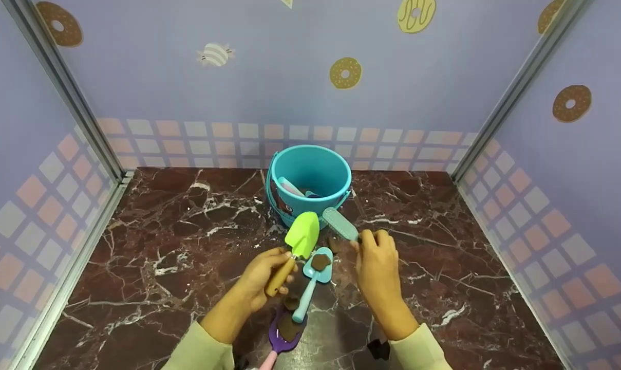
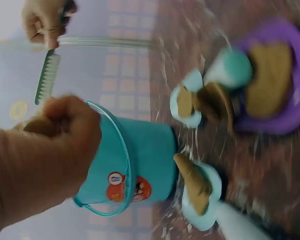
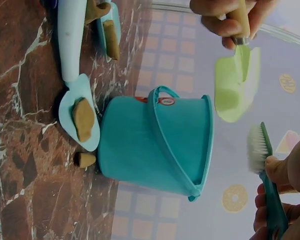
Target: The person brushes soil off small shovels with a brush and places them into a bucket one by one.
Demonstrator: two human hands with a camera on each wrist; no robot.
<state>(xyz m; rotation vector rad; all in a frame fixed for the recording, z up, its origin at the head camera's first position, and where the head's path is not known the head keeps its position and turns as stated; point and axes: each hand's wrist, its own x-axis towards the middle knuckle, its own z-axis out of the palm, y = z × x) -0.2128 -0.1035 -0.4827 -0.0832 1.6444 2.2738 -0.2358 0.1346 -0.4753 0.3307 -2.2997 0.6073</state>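
My left hand (image 1: 261, 275) grips the wooden handle of a small lime-green shovel (image 1: 304, 234), whose blade stands up in front of the bucket. In the right wrist view the green blade (image 3: 235, 85) is beside the bucket's mouth. My right hand (image 1: 378, 262) holds a teal brush (image 1: 341, 224); its white bristles (image 3: 258, 148) face the shovel in that view, with a gap between them. The turquoise bucket (image 1: 310, 172) stands upright behind both tools, with some items inside. The brush also shows in the left wrist view (image 2: 48, 75).
A light blue shovel (image 1: 307, 300) with a brown lump (image 1: 320, 262) lies between my hands. Nearer is a purple shovel (image 1: 277, 339) with brown material on it. Another brown piece rests by the bucket, and a dark piece (image 1: 378, 349) lies near my right sleeve. Patterned walls enclose the marble surface.
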